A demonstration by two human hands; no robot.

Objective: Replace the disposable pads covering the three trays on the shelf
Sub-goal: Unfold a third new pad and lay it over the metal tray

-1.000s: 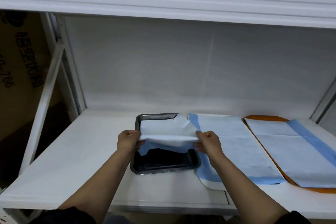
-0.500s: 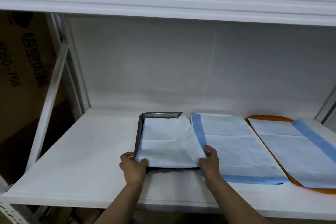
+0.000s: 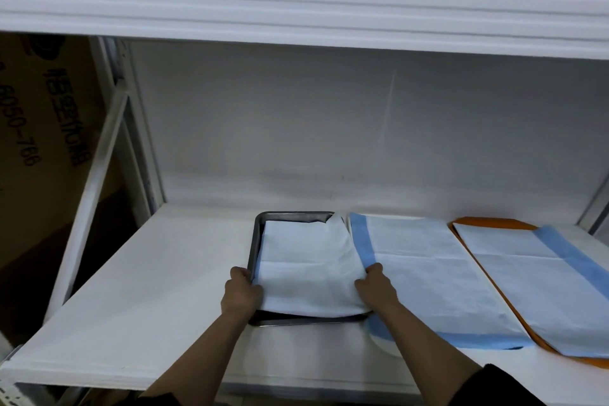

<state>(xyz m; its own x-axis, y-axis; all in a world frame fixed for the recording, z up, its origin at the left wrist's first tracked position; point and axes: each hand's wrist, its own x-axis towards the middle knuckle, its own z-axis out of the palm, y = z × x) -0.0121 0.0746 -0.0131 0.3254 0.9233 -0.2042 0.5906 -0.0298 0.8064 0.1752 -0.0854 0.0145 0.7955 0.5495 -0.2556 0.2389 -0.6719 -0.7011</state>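
Both hands [image 3: 242, 293] [image 3: 375, 288] farther up one white pad [image 3: 306, 270] — gripping its sides — three trays, three pads.

Both hands, left [image 3: 242, 293] and right [image 3: 375, 287], grip the pad [image 3: 306, 267] edges over the steel tray [image 3: 255, 241]; two covered trays at 3 o'clock.

Metal tray [image 3: 254, 242]: interior mostly hidden under a folded pad [image 3: 306, 269]. To its right, the middle tray is fully concealed beneath its pad [image 3: 425, 277]. Orange tray [image 3: 487, 220] further right runs off the frame edge. Cardboard box [image 3: 39, 128] to its left: print blurred, partly cropped.
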